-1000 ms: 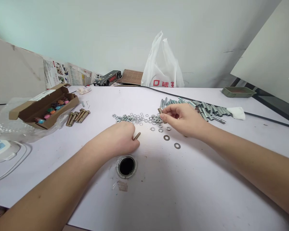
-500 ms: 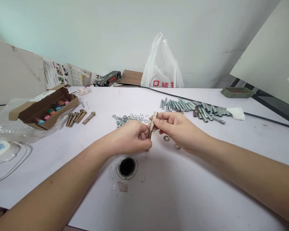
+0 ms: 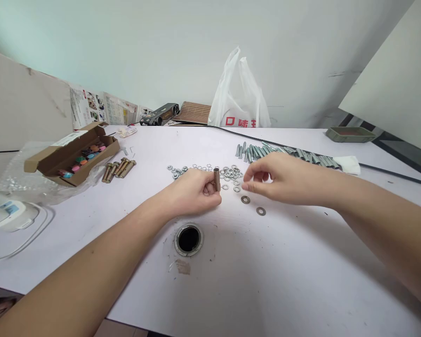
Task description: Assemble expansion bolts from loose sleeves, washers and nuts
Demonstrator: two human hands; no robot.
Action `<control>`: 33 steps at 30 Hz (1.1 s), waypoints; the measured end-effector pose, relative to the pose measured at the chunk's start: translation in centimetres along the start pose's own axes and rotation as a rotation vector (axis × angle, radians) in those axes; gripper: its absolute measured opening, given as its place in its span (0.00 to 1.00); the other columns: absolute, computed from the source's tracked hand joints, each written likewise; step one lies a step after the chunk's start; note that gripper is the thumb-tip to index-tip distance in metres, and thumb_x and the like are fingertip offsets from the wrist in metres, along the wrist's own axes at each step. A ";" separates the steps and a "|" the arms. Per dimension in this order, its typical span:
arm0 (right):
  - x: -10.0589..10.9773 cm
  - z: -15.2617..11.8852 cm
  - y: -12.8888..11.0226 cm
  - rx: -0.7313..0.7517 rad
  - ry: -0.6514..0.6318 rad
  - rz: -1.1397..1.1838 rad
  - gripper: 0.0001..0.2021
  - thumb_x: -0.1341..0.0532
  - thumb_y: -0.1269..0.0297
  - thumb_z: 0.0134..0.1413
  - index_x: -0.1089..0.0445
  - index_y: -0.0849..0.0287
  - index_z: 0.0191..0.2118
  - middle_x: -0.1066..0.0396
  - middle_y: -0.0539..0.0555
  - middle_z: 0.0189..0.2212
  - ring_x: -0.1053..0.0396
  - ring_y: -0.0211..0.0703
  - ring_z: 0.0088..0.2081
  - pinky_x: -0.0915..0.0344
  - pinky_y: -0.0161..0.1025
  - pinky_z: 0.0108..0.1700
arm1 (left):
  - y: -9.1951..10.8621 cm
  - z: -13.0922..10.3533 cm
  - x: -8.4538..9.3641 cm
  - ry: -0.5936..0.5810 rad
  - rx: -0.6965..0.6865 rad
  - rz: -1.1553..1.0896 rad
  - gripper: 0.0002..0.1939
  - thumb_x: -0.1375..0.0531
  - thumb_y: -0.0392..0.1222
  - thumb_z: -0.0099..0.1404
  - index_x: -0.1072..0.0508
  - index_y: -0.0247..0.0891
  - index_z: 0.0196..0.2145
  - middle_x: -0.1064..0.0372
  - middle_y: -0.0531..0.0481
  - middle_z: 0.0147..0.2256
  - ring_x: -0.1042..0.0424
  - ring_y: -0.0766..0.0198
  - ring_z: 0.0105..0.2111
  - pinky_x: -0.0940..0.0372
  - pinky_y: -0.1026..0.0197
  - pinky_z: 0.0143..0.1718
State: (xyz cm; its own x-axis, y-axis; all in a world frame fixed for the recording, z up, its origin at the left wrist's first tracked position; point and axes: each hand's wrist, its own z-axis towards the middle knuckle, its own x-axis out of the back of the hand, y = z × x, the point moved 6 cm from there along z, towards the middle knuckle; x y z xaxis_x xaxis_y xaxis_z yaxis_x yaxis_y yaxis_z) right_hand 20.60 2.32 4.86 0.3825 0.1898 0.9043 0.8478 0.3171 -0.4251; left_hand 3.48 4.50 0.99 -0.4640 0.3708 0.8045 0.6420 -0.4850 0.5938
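My left hand (image 3: 198, 192) is closed round a bronze-coloured metal tube (image 3: 216, 179), held upright near the middle of the table. To its right, my right hand (image 3: 273, 178) hovers with fingers curled and thumb apart, and nothing shows between them. Small silver washers (image 3: 230, 173) lie between the two hands. Two larger flat washers, one nearer (image 3: 261, 211) and one farther (image 3: 245, 200), rest below the right hand. Silver nuts (image 3: 175, 173) sit behind the left hand. Grey metal sleeves (image 3: 254, 152) are heaped beyond the right hand, which partly hides them.
Several assembled bronze bolts (image 3: 117, 170) lie at the left beside an open cardboard box (image 3: 73, 159) of coloured pieces. A round hole (image 3: 188, 239) is in the table in front. A black cable, green tray (image 3: 350, 135) and white plastic bag (image 3: 238, 98) are at the back.
My right hand has let go of the shiny piece at the tube and moved right, its fingers now apart. The left hand still holds the tube. The view has shifted slightly.
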 end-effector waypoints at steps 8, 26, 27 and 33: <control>-4.8 1.0 2.7 -0.123 -0.253 0.031 0.16 0.42 0.52 0.54 0.27 0.60 0.29 0.29 0.54 0.22 0.35 0.38 0.22 0.46 0.34 0.21 | -0.5 0.0 -1.1 -0.141 0.000 0.037 0.06 0.46 0.39 0.54 0.30 0.38 0.28 0.33 0.55 0.23 0.36 0.68 0.23 0.44 0.66 0.22; -4.7 1.2 -1.6 -0.232 -0.086 0.643 0.25 0.40 0.39 0.47 0.37 0.60 0.28 0.52 0.47 0.16 0.55 0.30 0.16 0.54 0.31 0.16 | 0.3 0.1 -1.0 -0.132 -0.033 -0.052 0.11 0.46 0.47 0.62 0.33 0.36 0.30 0.45 0.56 0.21 0.45 0.71 0.22 0.48 0.66 0.23; -4.2 1.2 -1.5 -0.216 -0.082 0.620 0.25 0.40 0.38 0.47 0.37 0.60 0.28 0.51 0.47 0.17 0.54 0.30 0.17 0.54 0.31 0.16 | 0.2 0.1 -0.9 -0.127 -0.028 -0.048 0.11 0.46 0.47 0.62 0.33 0.36 0.30 0.45 0.56 0.21 0.45 0.71 0.22 0.48 0.66 0.23; 1.4 0.2 2.3 -0.155 -0.053 0.127 0.24 0.41 0.38 0.49 0.32 0.59 0.29 0.38 0.52 0.22 0.45 0.33 0.20 0.49 0.34 0.20 | 0.0 0.0 -0.6 -0.104 -0.003 -0.016 0.11 0.45 0.47 0.61 0.28 0.37 0.32 0.42 0.55 0.22 0.43 0.69 0.22 0.49 0.65 0.23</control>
State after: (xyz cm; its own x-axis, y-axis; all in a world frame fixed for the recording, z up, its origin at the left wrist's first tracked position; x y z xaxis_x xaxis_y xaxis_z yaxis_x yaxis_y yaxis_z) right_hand 23.00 3.46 5.11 0.4737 0.2693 0.8385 0.8418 0.1411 -0.5210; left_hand 3.81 4.28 0.47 -0.4085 0.4588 0.7891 0.6326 -0.4809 0.6070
